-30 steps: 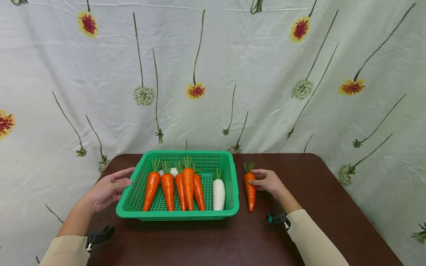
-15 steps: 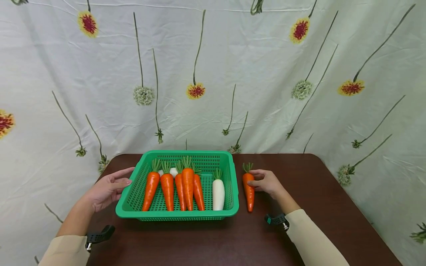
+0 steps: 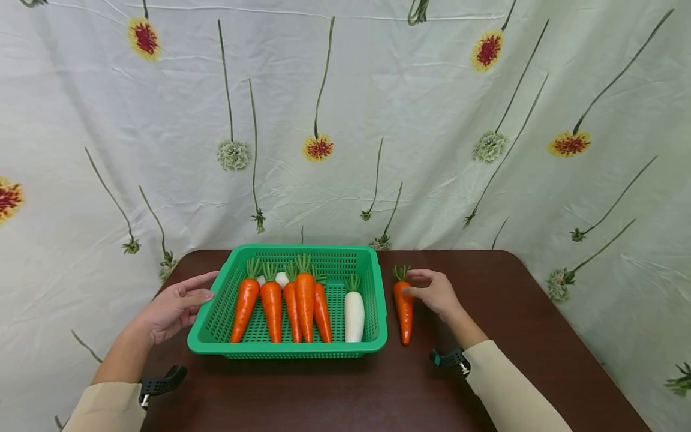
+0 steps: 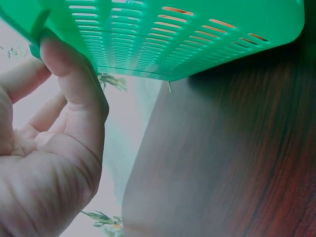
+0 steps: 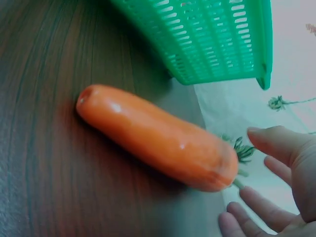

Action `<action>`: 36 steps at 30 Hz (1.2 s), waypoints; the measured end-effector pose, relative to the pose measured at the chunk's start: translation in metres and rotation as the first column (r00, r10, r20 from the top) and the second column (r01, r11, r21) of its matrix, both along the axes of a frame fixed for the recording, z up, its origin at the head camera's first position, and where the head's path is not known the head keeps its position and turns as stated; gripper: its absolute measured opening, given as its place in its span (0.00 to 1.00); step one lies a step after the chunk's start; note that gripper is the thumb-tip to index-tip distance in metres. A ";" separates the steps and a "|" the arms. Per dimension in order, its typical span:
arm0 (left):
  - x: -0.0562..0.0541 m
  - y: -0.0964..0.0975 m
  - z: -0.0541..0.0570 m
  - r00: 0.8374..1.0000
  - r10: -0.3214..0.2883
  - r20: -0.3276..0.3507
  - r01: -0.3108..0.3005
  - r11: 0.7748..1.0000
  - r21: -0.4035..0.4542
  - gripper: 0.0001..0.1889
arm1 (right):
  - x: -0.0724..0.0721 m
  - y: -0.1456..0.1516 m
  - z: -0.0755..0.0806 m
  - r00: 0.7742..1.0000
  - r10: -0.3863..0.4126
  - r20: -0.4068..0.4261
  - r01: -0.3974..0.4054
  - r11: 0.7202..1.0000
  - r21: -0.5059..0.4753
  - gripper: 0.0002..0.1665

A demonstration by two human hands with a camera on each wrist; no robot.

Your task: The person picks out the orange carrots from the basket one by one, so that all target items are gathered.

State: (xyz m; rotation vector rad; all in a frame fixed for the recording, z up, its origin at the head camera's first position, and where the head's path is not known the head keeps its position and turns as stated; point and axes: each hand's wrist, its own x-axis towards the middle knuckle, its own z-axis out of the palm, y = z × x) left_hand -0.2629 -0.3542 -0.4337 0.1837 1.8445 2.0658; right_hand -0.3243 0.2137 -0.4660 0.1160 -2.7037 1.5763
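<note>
Table (image 3: 324, 393), one basket (image 3: 291, 348), six carrots (image 3: 403, 315), left grip (image 3: 171, 309) loose, right grip (image 3: 438, 296) spread, both empty

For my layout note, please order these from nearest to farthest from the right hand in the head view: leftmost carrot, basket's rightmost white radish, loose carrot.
1. Loose carrot: on the table, beside the right hand.
2. White radish: right side of the basket.
3. Leftmost carrot: basket's left side.
</note>
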 end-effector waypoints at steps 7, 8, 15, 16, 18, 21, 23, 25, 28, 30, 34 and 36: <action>0.001 0.000 0.001 1.000 -0.008 0.004 0.008 1.000 0.010 0.29 | 0.006 -0.008 0.020 0.996 0.020 -0.088 -0.020 1.000 0.005 0.28; 0.001 0.001 0.001 1.000 -0.005 0.003 0.005 1.000 0.010 0.28 | 0.006 -0.009 0.023 0.995 0.028 -0.093 -0.029 1.000 -0.001 0.27; 0.000 0.001 0.000 1.000 -0.008 -0.001 0.008 1.000 0.019 0.27 | 0.007 -0.018 0.040 0.989 0.088 -0.118 -0.092 0.995 -0.030 0.25; 0.000 0.001 0.000 1.000 -0.007 0.001 0.007 1.000 0.020 0.27 | 0.007 -0.020 0.042 0.989 0.097 -0.114 -0.101 0.994 -0.037 0.25; 0.000 0.001 0.000 1.000 -0.005 0.005 0.005 1.000 0.025 0.26 | 0.007 -0.023 0.048 0.988 0.115 -0.103 -0.120 0.992 -0.049 0.26; 0.001 0.001 0.000 1.000 -0.012 0.000 0.012 0.999 0.036 0.26 | 0.009 -0.029 0.057 0.986 0.143 -0.082 -0.148 0.987 -0.067 0.26; 0.001 0.000 0.000 1.000 -0.021 -0.007 0.021 0.999 0.047 0.25 | 0.009 -0.034 0.062 0.984 0.166 -0.069 -0.171 0.982 -0.075 0.26; 0.001 0.000 0.000 0.999 -0.031 -0.013 0.032 0.998 0.055 0.24 | 0.008 -0.040 0.066 0.982 0.185 -0.047 -0.188 0.978 -0.090 0.27; 0.001 0.000 0.000 0.999 -0.032 -0.013 0.032 0.998 0.058 0.24 | 0.008 -0.048 0.071 0.975 0.220 -0.017 -0.221 0.968 -0.119 0.29; 0.000 0.000 0.000 0.999 -0.033 -0.013 0.033 0.998 0.056 0.24 | 0.008 -0.054 0.074 0.968 0.249 -0.004 -0.247 0.960 -0.134 0.29; -0.001 0.000 0.001 0.999 -0.031 -0.010 0.031 0.998 0.048 0.25 | 0.007 -0.068 0.080 0.948 0.318 0.022 -0.309 0.934 -0.180 0.28; -0.001 -0.001 0.001 1.000 -0.029 -0.007 0.029 0.999 0.040 0.26 | 0.007 -0.075 0.082 0.939 0.341 0.043 -0.326 0.922 -0.207 0.27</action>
